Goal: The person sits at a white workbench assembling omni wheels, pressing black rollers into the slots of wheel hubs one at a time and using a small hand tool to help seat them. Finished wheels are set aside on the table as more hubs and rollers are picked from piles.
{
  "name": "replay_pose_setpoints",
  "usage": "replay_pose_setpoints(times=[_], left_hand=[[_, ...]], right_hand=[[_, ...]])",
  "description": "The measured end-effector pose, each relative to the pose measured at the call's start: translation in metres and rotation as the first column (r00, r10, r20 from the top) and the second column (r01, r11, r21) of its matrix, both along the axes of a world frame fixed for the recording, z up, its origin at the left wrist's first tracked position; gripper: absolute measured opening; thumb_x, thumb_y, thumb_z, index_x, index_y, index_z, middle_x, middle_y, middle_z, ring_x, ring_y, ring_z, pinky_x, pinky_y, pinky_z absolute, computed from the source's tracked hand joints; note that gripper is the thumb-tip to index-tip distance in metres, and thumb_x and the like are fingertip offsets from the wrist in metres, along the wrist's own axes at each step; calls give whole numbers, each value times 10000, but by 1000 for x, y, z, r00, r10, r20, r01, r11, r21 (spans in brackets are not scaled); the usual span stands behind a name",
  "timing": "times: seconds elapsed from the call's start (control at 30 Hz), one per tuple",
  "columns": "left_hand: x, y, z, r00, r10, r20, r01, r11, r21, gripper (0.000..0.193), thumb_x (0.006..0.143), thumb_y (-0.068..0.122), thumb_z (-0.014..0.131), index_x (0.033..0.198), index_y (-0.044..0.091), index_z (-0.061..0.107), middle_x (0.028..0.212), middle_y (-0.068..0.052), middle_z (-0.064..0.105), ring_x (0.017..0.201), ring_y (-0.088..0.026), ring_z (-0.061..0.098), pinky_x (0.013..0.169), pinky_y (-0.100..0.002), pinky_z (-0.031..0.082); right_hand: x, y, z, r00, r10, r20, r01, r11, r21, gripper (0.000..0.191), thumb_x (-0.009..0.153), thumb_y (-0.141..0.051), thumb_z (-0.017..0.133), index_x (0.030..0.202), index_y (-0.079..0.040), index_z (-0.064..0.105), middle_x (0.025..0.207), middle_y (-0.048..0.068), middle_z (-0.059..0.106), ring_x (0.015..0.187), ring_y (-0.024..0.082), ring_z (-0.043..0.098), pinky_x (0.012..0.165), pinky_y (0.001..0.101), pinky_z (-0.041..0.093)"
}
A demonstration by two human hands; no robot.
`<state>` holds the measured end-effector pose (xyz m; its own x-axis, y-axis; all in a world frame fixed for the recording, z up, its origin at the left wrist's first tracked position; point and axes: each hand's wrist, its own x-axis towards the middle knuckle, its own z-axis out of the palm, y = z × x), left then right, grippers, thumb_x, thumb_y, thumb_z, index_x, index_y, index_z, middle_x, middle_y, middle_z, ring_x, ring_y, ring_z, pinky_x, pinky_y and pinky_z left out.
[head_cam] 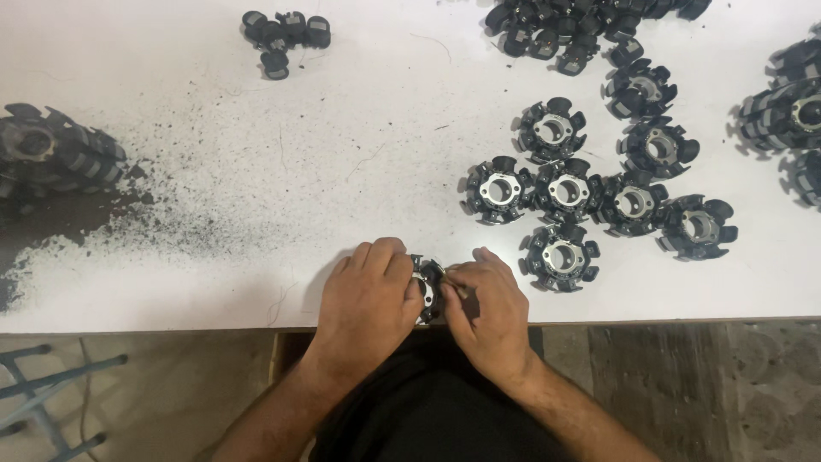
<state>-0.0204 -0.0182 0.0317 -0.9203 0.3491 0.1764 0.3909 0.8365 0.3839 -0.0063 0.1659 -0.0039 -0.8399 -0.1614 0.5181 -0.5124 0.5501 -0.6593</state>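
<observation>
My left hand [369,295] and my right hand [487,312] meet at the near edge of a white table [256,171]. Between them they grip one black ring-shaped part with radial teeth and a silver centre [427,287], mostly hidden by the fingers. My right thumb and forefinger pinch at its right side. The nearest loose part of the same kind [561,255] lies just right of my right hand.
Several like parts lie grouped at the right [599,184], with a pile at the far edge [573,26] and larger ones at the right edge [782,111]. Small black pieces [280,36] sit far left of centre. A stacked part [56,154] and dark dust [77,227] occupy the left.
</observation>
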Motion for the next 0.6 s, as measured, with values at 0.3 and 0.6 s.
replay_pose_setpoints(times=[0.3,0.6], left_hand=[[0,-12,-10,981,-80,-176,102,988,119,229,851,87,743,1073,51,695,1249,-95,643,1157,-267,627,944,-430,515],[1,-15,-6,979,-142,-144,159,980,119,252,766,83,757,1010,70,694,1208,-122,648,1125,-297,651,903,-431,545]], right_hand=[[-3,4,6,999,46,16,-46,999,29,218,878,-1,739,1053,-37,613,999,106,717,963,278,720,1089,548,510],[-5,5,0,998,49,47,-51,997,58,209,879,-18,749,1052,-44,635,1009,102,724,1002,275,714,1118,564,482]])
